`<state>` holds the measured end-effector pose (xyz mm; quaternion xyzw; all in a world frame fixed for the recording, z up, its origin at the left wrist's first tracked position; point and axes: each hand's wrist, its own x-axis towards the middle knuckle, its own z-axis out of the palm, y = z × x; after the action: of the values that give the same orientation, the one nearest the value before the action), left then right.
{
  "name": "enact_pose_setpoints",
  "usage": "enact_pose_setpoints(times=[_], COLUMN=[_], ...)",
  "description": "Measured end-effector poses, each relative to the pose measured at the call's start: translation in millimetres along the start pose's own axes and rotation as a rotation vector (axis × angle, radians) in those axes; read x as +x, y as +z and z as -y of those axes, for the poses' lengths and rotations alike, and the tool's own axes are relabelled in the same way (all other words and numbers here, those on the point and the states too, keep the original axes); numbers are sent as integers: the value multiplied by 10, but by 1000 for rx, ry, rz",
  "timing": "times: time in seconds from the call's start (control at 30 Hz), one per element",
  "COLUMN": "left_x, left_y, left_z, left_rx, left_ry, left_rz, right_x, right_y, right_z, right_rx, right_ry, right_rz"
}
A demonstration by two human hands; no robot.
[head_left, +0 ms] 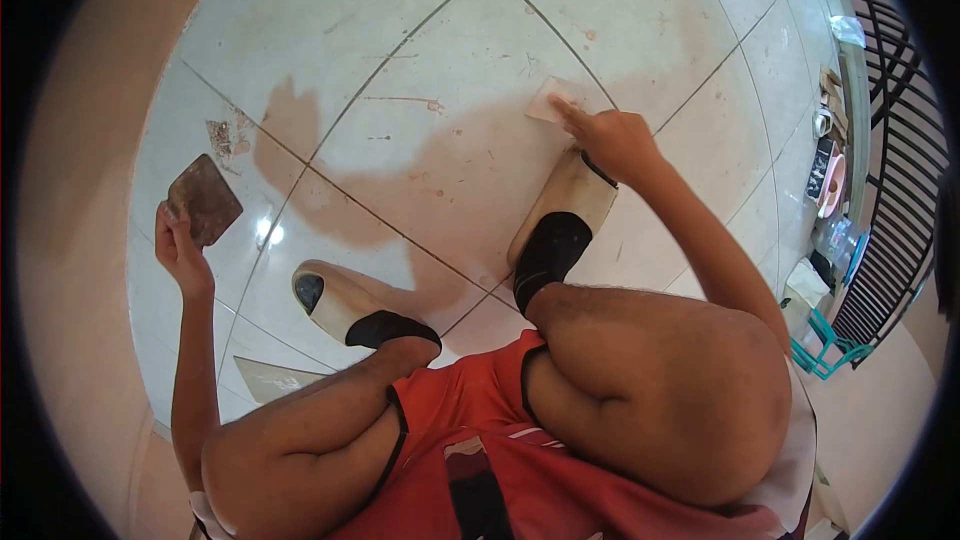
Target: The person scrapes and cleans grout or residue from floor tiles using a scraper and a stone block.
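My left hand (183, 255) pinches a dark brown, stained square piece (207, 200) by its lower left edge, over the floor at the left. Beyond it, a patch of brown flaky residue (225, 138) marks the tiles. My right hand (612, 145) is closed at the edge of a pale, thin square piece (546, 100), fingertips on its right side, close over the tiled floor (450, 70). Whether the pale piece is paper or something stiffer I cannot tell. Reddish smears and scratches show on the tiles nearby.
My feet, in beige and black shoes (565, 205), rest on the floor between the hands. A flat pale piece (270, 378) lies by my left leg. Along the right stand a black metal railing (900, 140), a teal plastic item (825, 345) and assorted small things. A wall (85, 240) borders the left.
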<state>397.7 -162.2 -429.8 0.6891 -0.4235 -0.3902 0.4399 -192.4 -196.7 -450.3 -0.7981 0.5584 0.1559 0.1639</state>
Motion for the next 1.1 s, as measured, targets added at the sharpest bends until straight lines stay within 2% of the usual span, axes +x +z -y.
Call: enact_pose_setpoints(times=[0.07, 0.13, 0.2, 0.27, 0.33, 0.37, 0.47, 0.5, 0.57, 0.6, 0.67, 0.7, 0.73, 0.8, 0.83, 0.9, 1.03, 1.1], left_x=[-86, -199, -335, -506, -646, -720, -891, -912, -941, -965, -996, -986, -980, -934, -907, -861, -714, -712], left_y=[-76, -183, -190, 198, 572, 557, 525, 551, 608, 601, 636, 628, 796, 1003, 1020, 1000, 881, 805], left_z=[-29, 92, 372, 417, 264, 255, 124, 62, 2, -4, 232, 338, 250, 264, 273, 278, 249, 283], left_rx=[19, -22, -70, -84, -208, -236, -209, -223, -241, -252, -270, -298, -324, -375, -369, -387, -340, -453], left_ry=[36, -14, 21, -71, -218, -224, -194, -194, -224, -257, -251, -228, -367, -401, -397, -256, -208, -233], left_rz=[-36, -102, -94, -226, -234, -94, 11, -51, -122, -184, -177, -176, -247, -225, -241, -16, -74, -142], right_x=[-40, 69, 298, 643, 913, 974, 845, 806, 785, 839, 922, 1004, 1097, 1276, 1325, 1294, 1213, 1248], right_y=[-137, -242, -262, -396, -349, -319, -454, -542, -702, -712, -710, -602, -500, -356, -408, -539, -800, -911], right_z=[-236, -397, -345, -18, 194, 250, -83, -234, -406, -383, -245, -150, 52, 478, 575, 682, 262, 232], right_rx=[-4, -102, -10, -65, -40, -15, -142, -146, -200, -194, -237, -153, -151, 11, 15, -80, -201, -341], right_ry=[-65, -132, -167, -232, -264, -302, -390, -389, -267, -275, -256, -299, -305, -413, -430, -422, -413, -361], right_rz=[58, 117, 86, 93, 74, 69, 43, 41, 233, 240, 256, 163, 153, 0, -4, 73, 170, 305])
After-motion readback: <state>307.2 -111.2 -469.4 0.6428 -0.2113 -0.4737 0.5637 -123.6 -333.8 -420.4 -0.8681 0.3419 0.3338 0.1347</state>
